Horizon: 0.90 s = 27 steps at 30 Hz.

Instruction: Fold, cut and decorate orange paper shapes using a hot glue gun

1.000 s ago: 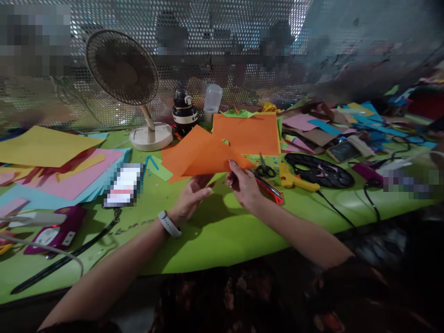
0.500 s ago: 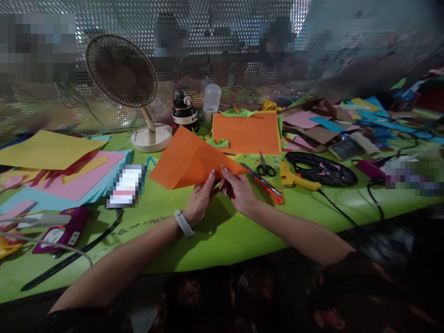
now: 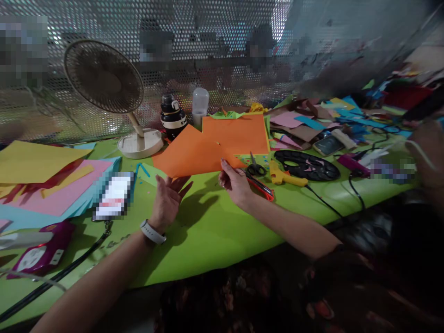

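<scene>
Yellow paper (image 3: pixel 45 162) lay at the left, with a phone (image 3: pixel 115 196) to its right on the green table (image 3: pixel 208 231).

The left hand (image 3: pixel 167 201) came next: fingers spread, thumb apart, nothing gripped. Its fingertips stood at the near left edge of the loose orange sheet (image 3: pixel 189 155); contact could not be confirmed. This sheet was located mid-table, its near edge raised, and partly hid the flat orange sheet (image 3: pixel 248 132) behind it. The right hand (image 3: pixel 235 182) held the near right part in a closed pinch, thumb uppermost and fingers curled.

Step in hand, by judgement: positioning of the loose sheet, with the right hand as anchor and the left free to guide. The next move called for a steady right pinch and light left-hand support, without creasing.

To the right lay the scissors (image 3: pixel 256 169) and the yellow glue gun (image 3: pixel 286 177), then the black tray (image 3: pixel 307 165).

Difference from half a second earlier: the left hand, then with its thumb on the sheet beside the right hand, had shifted left and opened. The sheet, then bent along a ridge, presented a broader, flatter face. The right pinch was retained.
</scene>
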Motion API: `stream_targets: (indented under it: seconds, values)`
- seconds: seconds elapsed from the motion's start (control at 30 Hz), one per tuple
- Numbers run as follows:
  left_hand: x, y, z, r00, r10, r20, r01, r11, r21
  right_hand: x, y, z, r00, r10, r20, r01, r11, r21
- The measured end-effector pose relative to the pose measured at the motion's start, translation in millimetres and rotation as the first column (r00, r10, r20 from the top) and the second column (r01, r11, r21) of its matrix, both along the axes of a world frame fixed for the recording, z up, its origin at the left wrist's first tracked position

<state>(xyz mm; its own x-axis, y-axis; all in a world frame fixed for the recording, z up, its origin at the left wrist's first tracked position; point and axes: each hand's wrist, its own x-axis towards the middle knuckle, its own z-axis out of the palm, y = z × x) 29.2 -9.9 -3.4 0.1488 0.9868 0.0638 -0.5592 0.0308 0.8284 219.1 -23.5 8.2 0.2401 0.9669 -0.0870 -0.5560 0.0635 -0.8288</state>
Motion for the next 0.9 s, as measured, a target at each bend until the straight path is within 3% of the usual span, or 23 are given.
stream_targets:
  seconds: [0.1,0.4,0.6,0.73,0.9]
  values:
    - [8,-8,1.2,0.998,-0.050,-0.043,0.050,0.999,0.000,-4,-4,-2.5,0.997,0.058,0.049,-0.060,0.997,0.043]
    - [17,-11,-0.6,0.997,0.032,-0.076,-0.044,0.987,-0.152,-8,-8,-2.8,0.978,0.094,0.187,-0.114,0.989,0.098]
    - [22,-14,-3.3,0.999,0.027,-0.046,-0.032,0.990,-0.134,-19,-11,-7.1,0.928,0.308,0.210,-0.348,0.917,0.194]
    - [23,-16,-5.2,0.995,0.015,-0.095,-0.025,0.994,-0.105,-25,-8,-11.9,0.959,0.238,0.154,-0.266,0.943,0.198]
    - [18,-9,-4.7,0.992,0.092,-0.091,-0.104,0.985,-0.136,-14,4,-15.1,0.983,0.185,0.017,-0.186,0.975,0.118]
